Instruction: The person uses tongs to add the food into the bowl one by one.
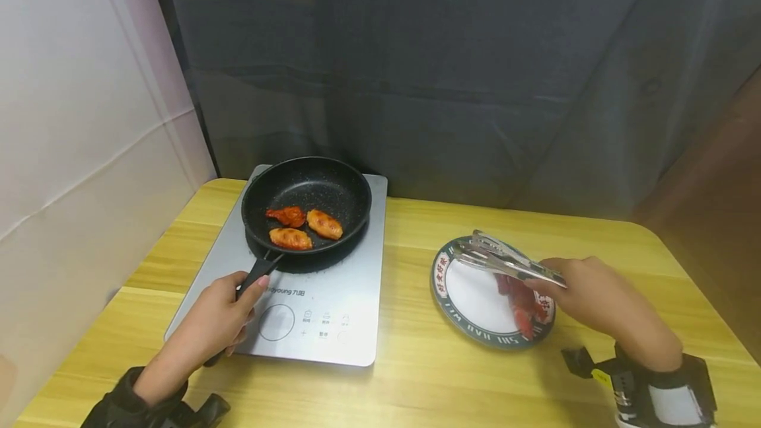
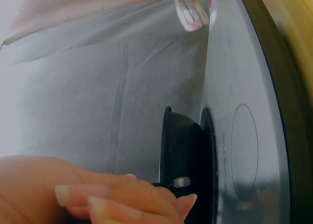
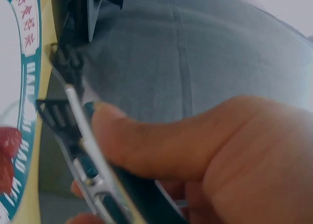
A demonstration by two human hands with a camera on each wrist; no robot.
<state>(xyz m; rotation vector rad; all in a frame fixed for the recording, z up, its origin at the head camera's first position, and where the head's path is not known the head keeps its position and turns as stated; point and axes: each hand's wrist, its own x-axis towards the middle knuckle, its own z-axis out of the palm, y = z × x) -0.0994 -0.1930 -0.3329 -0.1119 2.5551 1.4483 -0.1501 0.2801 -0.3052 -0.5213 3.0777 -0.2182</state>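
Note:
My left hand (image 1: 218, 318) grips the black handle (image 1: 257, 276) of a frying pan (image 1: 315, 183). Inside the pan lie two browned chicken wing pieces (image 1: 290, 238) and a smaller reddish piece (image 1: 287, 216). At the right, my right hand (image 1: 594, 289) holds metal tongs (image 1: 505, 257) over a plate with a green patterned rim (image 1: 454, 322). The tong tips are apart with nothing between them, as the right wrist view also shows. Dark red pieces of food (image 1: 523, 309) lie on the plate's right side, partly under the tongs.
Beneath the pan is a silver induction cooktop (image 1: 362, 309) with touch controls at its front. Both cooktop and plate stand on a yellow wooden table (image 1: 410, 375). A dark curtain (image 1: 416, 84) hangs behind, and a white cloth (image 1: 89, 98) hangs at the left.

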